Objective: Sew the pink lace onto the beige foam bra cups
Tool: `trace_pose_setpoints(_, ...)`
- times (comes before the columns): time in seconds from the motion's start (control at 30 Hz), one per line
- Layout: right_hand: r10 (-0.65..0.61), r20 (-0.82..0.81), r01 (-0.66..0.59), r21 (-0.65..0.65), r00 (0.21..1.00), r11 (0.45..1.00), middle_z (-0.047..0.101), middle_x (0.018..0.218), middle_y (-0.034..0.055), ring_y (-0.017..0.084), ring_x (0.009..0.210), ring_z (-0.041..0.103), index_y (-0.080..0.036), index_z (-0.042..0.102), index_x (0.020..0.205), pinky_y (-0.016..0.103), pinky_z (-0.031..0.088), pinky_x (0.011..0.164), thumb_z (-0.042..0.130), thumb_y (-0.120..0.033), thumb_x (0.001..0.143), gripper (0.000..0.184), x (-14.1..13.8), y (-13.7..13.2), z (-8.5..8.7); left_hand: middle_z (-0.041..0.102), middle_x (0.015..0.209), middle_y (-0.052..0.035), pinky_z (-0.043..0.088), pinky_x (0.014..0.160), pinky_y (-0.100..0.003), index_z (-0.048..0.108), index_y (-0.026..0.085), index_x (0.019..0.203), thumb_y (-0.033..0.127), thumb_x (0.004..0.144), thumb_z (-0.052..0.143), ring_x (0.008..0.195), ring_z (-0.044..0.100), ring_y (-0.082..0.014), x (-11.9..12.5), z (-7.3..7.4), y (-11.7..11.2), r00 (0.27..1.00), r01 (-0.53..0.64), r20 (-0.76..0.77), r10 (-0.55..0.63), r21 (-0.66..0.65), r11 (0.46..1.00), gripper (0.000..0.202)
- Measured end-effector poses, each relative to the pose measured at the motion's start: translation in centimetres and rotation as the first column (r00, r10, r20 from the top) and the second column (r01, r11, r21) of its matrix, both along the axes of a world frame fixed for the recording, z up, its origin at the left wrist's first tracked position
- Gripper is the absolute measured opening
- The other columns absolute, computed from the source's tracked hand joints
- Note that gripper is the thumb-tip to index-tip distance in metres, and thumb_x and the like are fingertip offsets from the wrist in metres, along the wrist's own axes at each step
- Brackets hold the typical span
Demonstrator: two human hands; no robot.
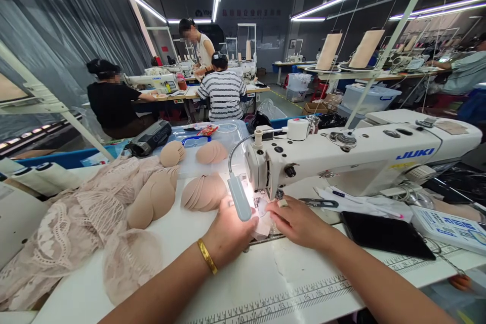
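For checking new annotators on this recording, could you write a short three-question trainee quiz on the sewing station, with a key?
1. Multiple choice: what are the left hand and right hand touching?
A) the lace pile
B) the pale fabric by the machine's needle area
C) the thread cones

2. True or false: the dark tablet lies on the tabletop to the right of the right hand.

3. Fill in: the blue lettering on the near sewing machine reads ____.

Key: 1: B. 2: True. 3: JUKI.
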State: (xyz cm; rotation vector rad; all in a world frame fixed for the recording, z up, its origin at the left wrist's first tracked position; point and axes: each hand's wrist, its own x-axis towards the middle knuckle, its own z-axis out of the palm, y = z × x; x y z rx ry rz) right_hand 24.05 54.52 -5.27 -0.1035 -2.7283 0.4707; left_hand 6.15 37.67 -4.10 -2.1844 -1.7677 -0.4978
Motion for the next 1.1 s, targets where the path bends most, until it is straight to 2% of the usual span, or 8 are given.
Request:
trace_pose_setpoints(0.07,0.103,0.006,-0.103,-0.009,0.995,0.995,0.067,0.083,0.0052,0.023,0.079,0.057,-0.021,0.068,0.106,0.035,0.045,0.075,0.046,-0.013,0.097,0.025,0.2,-0.1,0.4,0.071,0.093,-0.0016,0.043,0.092,-0.049,0.065,0.021,0.091,0.018,0.091,0.062,0.083,0.065,-0.023,0.8,0.0,-0.7,1.0,0.023,0.013,-0.023,-0.05,0.998,0.004)
trace_pose_setpoints(0.13,0.182,0.021,-0.182,-0.014,0.983,0.983,0.064,0.08,0.0029,0.02,0.073,0.054,-0.022,0.068,0.097,0.034,0.043,0.074,0.047,-0.01,0.094,0.024,0.3,-0.2,0.6,0.072,0.099,-0.0014,0.043,0.091,-0.051,0.066,0.022,0.099,0.022,0.089,0.069,0.085,0.067,-0.0235,1.4,-0.2,-1.3,0.999,0.042,0.035,-0.039,-0.099,0.994,0.01)
trace_pose_setpoints(0.23,0.221,0.034,-0.22,-0.022,0.975,0.975,0.061,0.078,0.0015,0.018,0.069,0.051,-0.022,0.066,0.086,0.033,0.041,0.073,0.047,-0.007,0.09,0.025,0.2,-0.3,0.6,0.072,0.101,-0.0012,0.041,0.094,-0.053,0.066,0.022,0.103,0.021,0.089,0.071,0.087,0.068,-0.0232,1.5,-0.6,-1.5,0.997,0.05,0.056,-0.044,-0.119,0.992,0.014)
trace_pose_setpoints(0.5,0.168,0.037,-0.166,-0.055,0.985,0.985,0.059,0.075,0.001,0.018,0.07,0.05,-0.022,0.065,0.085,0.034,0.041,0.078,0.048,-0.01,0.095,0.023,-0.3,-0.4,0.2,0.072,0.098,-0.0025,0.04,0.093,-0.053,0.067,0.021,0.098,0.017,0.092,0.062,0.091,0.068,-0.0255,0.3,-0.2,-0.5,0.996,0.079,0.053,-0.076,-0.069,0.994,0.009)
trace_pose_setpoints(0.7,0.127,0.01,-0.127,-0.035,0.992,0.991,0.053,0.071,0.0002,0.018,0.069,0.048,-0.021,0.062,0.082,0.031,0.038,0.07,0.045,-0.008,0.092,0.023,-0.8,-0.6,-0.3,0.068,0.081,-0.0017,0.039,0.094,-0.053,0.067,0.02,0.081,0.014,0.092,0.055,0.082,0.064,-0.0231,-0.6,0.1,0.5,0.994,0.094,0.053,-0.092,-0.028,0.995,0.017)
trace_pose_setpoints(0.8,0.092,0.019,-0.092,-0.013,0.996,0.996,0.051,0.069,-0.0001,0.019,0.067,0.046,-0.022,0.06,0.081,0.031,0.034,0.066,0.046,-0.008,0.092,0.023,-1.1,-0.6,-0.8,0.072,0.088,-0.003,0.041,0.092,-0.052,0.07,0.021,0.086,0.018,0.094,0.056,0.082,0.065,-0.0237,-1.5,0.0,0.9,0.993,0.112,0.049,-0.11,-0.038,0.993,0.016)
trace_pose_setpoints(0.97,0.04,0.022,-0.04,0.007,0.999,0.999,0.053,0.071,0.0008,0.02,0.07,0.047,-0.023,0.06,0.084,0.031,0.032,0.063,0.047,-0.007,0.091,0.022,-1.5,-0.7,-1.4,0.077,0.113,-0.0061,0.04,0.102,-0.054,0.074,0.024,0.102,0.028,0.098,0.06,0.103,0.069,-0.0283,-3.3,-0.1,1.2,0.989,0.132,0.07,-0.126,-0.076,0.988,0.015)
trace_pose_setpoints(1.1,0.004,0.012,-0.005,0.013,1.0,1.0,0.054,0.073,0.0013,0.021,0.07,0.047,-0.024,0.062,0.09,0.03,0.031,0.061,0.046,-0.007,0.092,0.023,-1.7,-0.9,-1.7,0.078,0.111,-0.0032,0.039,0.106,-0.048,0.075,0.025,0.097,0.03,0.101,0.055,0.101,0.07,-0.0242,-4.5,-0.1,2.0,0.99,0.123,0.081,-0.115,-0.11,0.986,0.021)
